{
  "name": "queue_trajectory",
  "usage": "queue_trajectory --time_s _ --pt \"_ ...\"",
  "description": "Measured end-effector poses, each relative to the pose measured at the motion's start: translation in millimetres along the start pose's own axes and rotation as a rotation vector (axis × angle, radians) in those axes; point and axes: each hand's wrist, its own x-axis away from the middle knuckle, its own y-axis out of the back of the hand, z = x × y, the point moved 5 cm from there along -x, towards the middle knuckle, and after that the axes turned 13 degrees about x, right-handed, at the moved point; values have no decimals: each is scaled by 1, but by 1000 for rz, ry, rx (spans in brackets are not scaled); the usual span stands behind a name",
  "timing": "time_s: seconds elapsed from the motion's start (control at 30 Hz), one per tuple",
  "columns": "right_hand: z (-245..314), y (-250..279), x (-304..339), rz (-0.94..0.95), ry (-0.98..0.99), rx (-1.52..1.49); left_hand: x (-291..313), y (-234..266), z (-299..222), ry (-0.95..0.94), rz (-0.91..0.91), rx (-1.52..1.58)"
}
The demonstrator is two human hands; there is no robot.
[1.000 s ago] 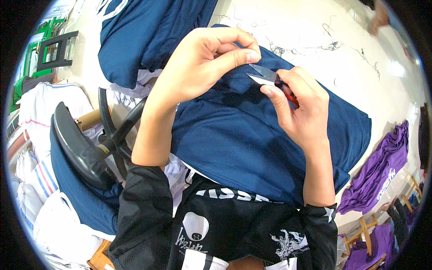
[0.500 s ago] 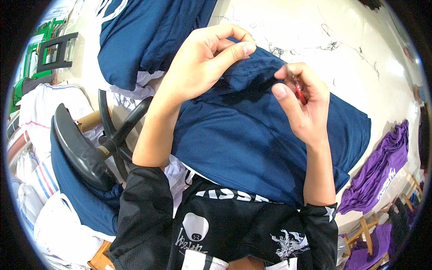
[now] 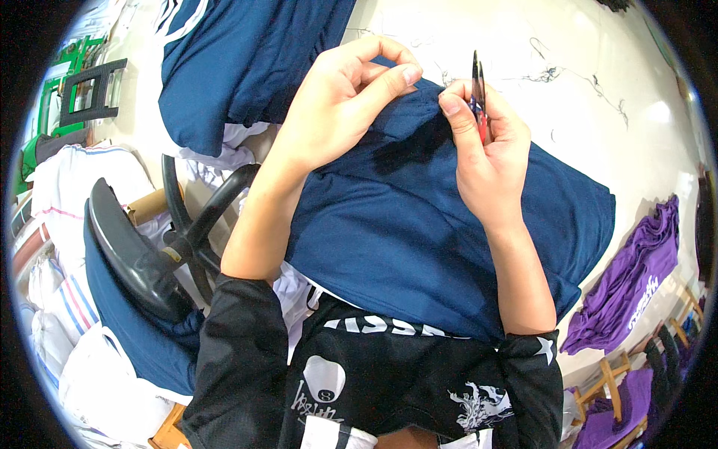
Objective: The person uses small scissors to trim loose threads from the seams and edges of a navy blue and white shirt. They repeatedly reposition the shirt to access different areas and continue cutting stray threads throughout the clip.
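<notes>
A navy blue fabric garment [image 3: 389, 224] lies spread across my lap, one edge of it raised between my hands. My left hand [image 3: 333, 116] is closed in a pinch on that raised edge, thumb against forefinger. In my right hand [image 3: 490, 168] is a pair of thread snips [image 3: 478, 86], dark pointed blades upward and a red part showing in the palm. The thumb and forefinger of this same hand also pinch the garment's edge, a short stretch from the left hand.
More navy fabric [image 3: 224, 82] with white cords is heaped at the upper left. A black chair base and armrest [image 3: 123, 239] stand on the left beside white sacks [image 3: 105, 374]. Dark thread scraps [image 3: 550, 73] litter the pale floor. A purple garment [image 3: 621, 284] lies at the right.
My right hand has moved left and up to the fabric edge, its fingers closing there. The snips now point upward with their blades in plain sight. My left hand has barely moved.
</notes>
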Motion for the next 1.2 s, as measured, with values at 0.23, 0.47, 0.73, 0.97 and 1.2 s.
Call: queue_trajectory --time_s 0.23,0.47,0.73,0.97,1.2 --pt "-14 12 -9 -55 -89 -91 -6 2 8 -56 -21 50" --pt "-65 61 -40 -165 -158 164 -19 3 8 -44 0 10" --pt "-30 10 -26 275 -52 171 -57 -8 -6 -13 41 -136" --pt "-47 30 -27 102 -203 -149 -67 -10 -8 264 317 -139" --pt "-48 26 -25 161 -234 -212 -53 -7 9 22 580 22"
